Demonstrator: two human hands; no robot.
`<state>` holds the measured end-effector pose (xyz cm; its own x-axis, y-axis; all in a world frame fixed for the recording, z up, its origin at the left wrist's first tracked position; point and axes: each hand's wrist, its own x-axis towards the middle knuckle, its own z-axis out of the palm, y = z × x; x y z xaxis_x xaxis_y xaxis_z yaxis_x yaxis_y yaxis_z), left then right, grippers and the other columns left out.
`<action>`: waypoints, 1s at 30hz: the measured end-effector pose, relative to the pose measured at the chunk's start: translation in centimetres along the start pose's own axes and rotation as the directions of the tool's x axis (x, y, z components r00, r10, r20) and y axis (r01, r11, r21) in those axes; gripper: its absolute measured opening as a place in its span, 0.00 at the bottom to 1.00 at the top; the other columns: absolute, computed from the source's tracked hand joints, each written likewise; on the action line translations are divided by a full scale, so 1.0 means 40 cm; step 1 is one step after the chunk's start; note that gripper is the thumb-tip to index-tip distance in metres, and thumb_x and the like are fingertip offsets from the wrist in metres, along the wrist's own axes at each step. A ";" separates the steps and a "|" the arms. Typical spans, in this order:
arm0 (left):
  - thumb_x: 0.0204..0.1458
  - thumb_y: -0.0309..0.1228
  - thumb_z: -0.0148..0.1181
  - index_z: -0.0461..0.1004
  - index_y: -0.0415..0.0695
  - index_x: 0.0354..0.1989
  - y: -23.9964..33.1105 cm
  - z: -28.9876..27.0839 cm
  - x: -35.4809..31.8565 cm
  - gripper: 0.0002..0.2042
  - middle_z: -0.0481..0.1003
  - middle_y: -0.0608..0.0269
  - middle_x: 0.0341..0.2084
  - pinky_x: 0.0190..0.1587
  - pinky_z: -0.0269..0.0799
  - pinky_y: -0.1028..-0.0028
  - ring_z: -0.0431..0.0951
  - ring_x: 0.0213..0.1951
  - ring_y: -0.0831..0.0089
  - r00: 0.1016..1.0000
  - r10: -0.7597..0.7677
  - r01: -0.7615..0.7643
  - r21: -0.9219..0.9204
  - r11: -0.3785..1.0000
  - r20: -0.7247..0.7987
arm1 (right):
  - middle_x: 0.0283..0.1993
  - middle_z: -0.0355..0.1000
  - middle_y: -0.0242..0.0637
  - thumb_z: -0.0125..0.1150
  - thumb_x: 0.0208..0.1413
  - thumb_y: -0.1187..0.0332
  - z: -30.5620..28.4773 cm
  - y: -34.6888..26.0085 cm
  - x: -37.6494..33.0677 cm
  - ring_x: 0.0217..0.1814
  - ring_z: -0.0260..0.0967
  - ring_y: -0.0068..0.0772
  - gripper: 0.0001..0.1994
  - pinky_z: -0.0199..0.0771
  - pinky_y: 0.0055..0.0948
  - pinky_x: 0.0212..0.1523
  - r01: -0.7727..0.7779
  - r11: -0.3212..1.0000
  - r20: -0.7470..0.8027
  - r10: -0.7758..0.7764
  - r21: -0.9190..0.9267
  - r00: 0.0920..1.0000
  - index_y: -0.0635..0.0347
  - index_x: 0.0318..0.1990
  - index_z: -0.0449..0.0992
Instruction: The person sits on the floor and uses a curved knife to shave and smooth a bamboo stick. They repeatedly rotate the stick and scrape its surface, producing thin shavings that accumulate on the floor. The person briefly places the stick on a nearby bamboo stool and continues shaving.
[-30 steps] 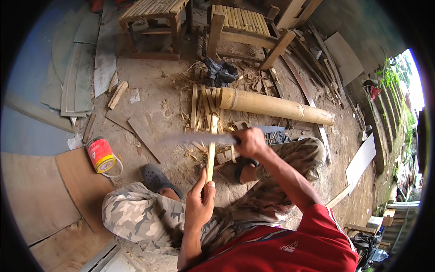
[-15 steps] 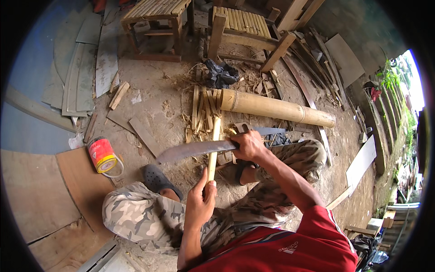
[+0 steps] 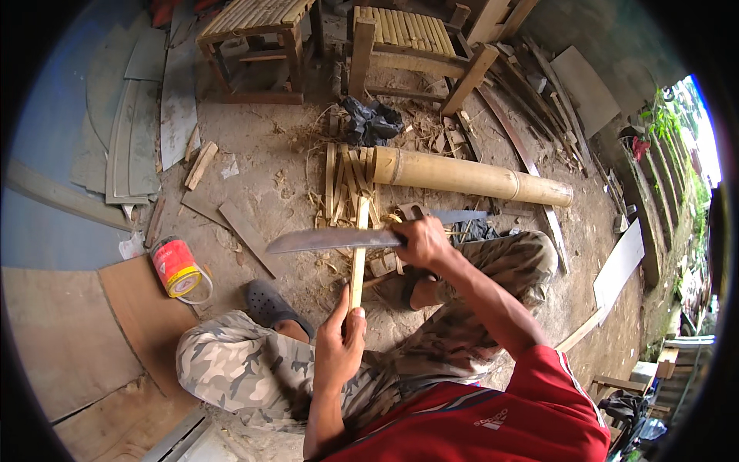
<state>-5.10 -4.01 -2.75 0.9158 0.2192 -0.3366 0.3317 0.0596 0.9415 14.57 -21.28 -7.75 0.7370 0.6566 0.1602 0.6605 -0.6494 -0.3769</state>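
Note:
My left hand (image 3: 341,339) is closed around the lower end of a pale bamboo strip (image 3: 358,269), which points away from me. In my right hand (image 3: 423,242) is the handle of a machete (image 3: 331,240), its long dark blade pointing left and lying across the strip. My fingers hide most of the handle. Just beyond the strip's far end, several split bamboo pieces (image 3: 333,181) lie on the ground. A thick bamboo pole (image 3: 454,174) lies to their right. Behind my right hand, a handsaw (image 3: 458,216) shows in part.
Two bamboo-topped stools (image 3: 258,19) stand at the far side, with a black plastic bag (image 3: 372,122) before them. A red and yellow can (image 3: 175,266) sits at left by a plywood sheet (image 3: 142,308). Shavings and wood scraps litter the ground. Planks (image 3: 550,108) lean at far right.
The machete blade has shifted slightly up along the strip and lies more level. The strip's far end has tilted slightly left. Both hands keep their hold.

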 end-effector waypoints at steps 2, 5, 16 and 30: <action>0.63 0.28 0.53 0.63 0.37 0.66 -0.003 -0.001 -0.001 0.23 0.63 0.69 0.19 0.24 0.63 0.77 0.61 0.22 0.83 1.000 -0.006 0.006 0.017 1.000 -0.025 | 0.17 0.73 0.36 0.60 0.38 0.66 -0.027 -0.031 0.018 0.15 0.69 0.36 0.06 0.68 0.37 0.17 -0.064 0.997 0.027 0.066 -0.046 0.997 0.52 0.27 0.80; 0.63 0.28 0.54 0.63 0.37 0.65 0.005 0.003 0.004 0.23 0.64 0.68 0.18 0.25 0.63 0.76 0.62 0.22 0.83 1.000 -0.002 0.002 0.010 1.000 0.000 | 0.15 0.72 0.35 0.60 0.41 0.65 -0.028 -0.049 0.003 0.13 0.67 0.37 0.06 0.69 0.38 0.18 0.177 0.982 0.000 -0.178 0.060 0.984 0.54 0.27 0.79; 0.63 0.27 0.52 0.62 0.36 0.66 0.019 0.007 0.001 0.23 0.65 0.64 0.19 0.26 0.65 0.76 0.64 0.23 0.80 0.999 0.015 -0.011 0.109 0.994 -0.032 | 0.16 0.71 0.27 0.61 0.46 0.63 0.019 0.019 0.016 0.12 0.60 0.24 0.04 0.62 0.34 0.15 -0.120 0.992 -0.029 0.119 -0.035 0.992 0.45 0.30 0.81; 0.65 0.28 0.51 0.62 0.41 0.68 0.036 0.007 -0.040 0.23 0.65 0.72 0.22 0.24 0.63 0.81 0.62 0.23 0.85 0.994 -0.110 0.110 0.008 0.994 0.004 | 0.17 0.73 0.32 0.62 0.46 0.62 -0.021 0.026 0.023 0.15 0.68 0.35 0.05 0.68 0.40 0.20 -0.183 0.980 -0.044 0.180 -0.078 0.983 0.49 0.26 0.78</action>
<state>-6.01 -4.55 -0.86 0.8749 0.2070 -0.4379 0.4318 0.0759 0.8987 16.06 -21.67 -7.23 0.8494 0.5114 0.1302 0.5236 -0.7863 -0.3279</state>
